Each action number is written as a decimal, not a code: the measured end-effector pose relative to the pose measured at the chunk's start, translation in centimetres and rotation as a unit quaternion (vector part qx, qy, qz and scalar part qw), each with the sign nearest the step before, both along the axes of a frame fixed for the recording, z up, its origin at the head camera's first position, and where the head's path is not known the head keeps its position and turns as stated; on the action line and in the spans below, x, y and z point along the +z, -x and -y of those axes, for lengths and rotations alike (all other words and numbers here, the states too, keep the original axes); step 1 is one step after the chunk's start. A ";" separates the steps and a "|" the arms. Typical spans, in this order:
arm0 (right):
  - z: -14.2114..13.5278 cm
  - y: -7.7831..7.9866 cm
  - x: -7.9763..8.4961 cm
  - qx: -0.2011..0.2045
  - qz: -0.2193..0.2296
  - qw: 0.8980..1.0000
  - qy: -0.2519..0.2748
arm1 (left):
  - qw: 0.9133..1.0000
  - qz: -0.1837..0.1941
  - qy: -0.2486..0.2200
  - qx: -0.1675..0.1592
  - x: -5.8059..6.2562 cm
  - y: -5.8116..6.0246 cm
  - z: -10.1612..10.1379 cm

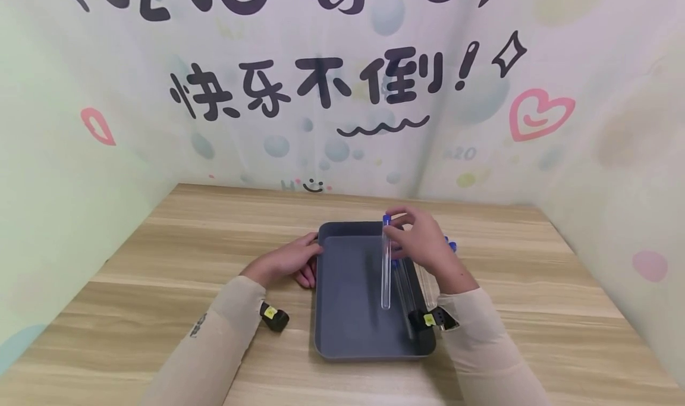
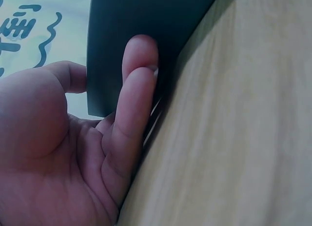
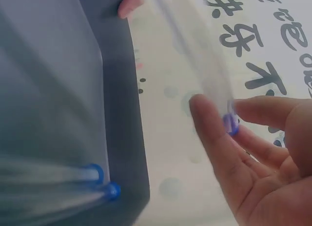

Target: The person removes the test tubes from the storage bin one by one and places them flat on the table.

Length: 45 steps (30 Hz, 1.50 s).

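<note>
My right hand (image 1: 423, 239) pinches a clear test tube (image 1: 386, 275) near its blue cap. The tube hangs nearly upright over a dark grey rectangular tray (image 1: 348, 311). In the right wrist view the held tube is blurred, its blue cap (image 3: 231, 124) between thumb and fingers. Two capped tubes (image 3: 58, 173) lie along one side inside the tray; in the head view my right hand partly covers them. My left hand (image 1: 289, 258) grips the tray's left side, thumb at the rim and fingers (image 2: 132, 104) against the outer wall.
More blue caps (image 1: 452, 246) show just right of the tray, partly hidden behind my right hand and wrist. The wood-grain table (image 1: 214, 233) ends at a printed cloth backdrop (image 1: 257, 150) behind and light walls at both sides.
</note>
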State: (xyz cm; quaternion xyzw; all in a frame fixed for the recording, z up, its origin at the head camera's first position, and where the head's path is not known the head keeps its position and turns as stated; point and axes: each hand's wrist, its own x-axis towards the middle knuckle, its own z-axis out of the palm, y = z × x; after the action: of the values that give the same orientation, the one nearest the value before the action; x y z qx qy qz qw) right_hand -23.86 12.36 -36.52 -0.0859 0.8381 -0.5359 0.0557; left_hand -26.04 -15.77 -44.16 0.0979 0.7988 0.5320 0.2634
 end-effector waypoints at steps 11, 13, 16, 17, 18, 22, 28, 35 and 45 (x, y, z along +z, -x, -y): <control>-2.9 0.0 1.1 -0.013 -0.009 1.000 0.011 | 1.000 0.000 0.000 0.000 0.0 -0.1 -0.1; -3.5 0.0 1.2 -0.013 -0.009 1.000 0.012 | 1.000 -0.001 0.000 -0.001 -0.1 -0.1 -0.1; -4.4 0.1 1.3 -0.015 -0.008 1.000 0.014 | 1.000 0.001 0.001 -0.001 -0.1 0.0 0.0; -4.7 0.1 1.3 -0.016 -0.007 1.000 0.014 | 1.000 0.001 0.002 -0.001 -0.1 0.0 0.0; -5.0 0.1 1.2 -0.016 -0.005 1.000 0.015 | 1.000 0.002 0.002 0.000 -0.1 0.1 0.0; -6.2 0.1 1.0 -0.020 -0.001 1.000 0.014 | 1.000 0.001 0.003 0.001 -0.2 0.0 0.0; -8.4 0.2 0.0 -0.029 0.003 0.999 0.012 | 1.000 -0.002 0.003 -0.001 -0.1 -0.1 -0.1; -10.9 0.3 -1.0 -0.038 0.014 0.999 0.014 | 1.000 -0.002 0.002 -0.002 0.0 -0.1 -0.1; -13.0 0.2 -2.1 -0.026 0.023 0.999 -0.024 | 1.000 -0.001 0.002 -0.002 -0.1 0.2 -0.1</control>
State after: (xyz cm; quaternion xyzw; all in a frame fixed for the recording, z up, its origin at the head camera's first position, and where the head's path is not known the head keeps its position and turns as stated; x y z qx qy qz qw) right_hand -24.10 25.34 -38.62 -0.0502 0.8512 -0.5186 0.0628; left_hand -26.24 -15.71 -44.25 0.0997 0.7996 0.5299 0.2644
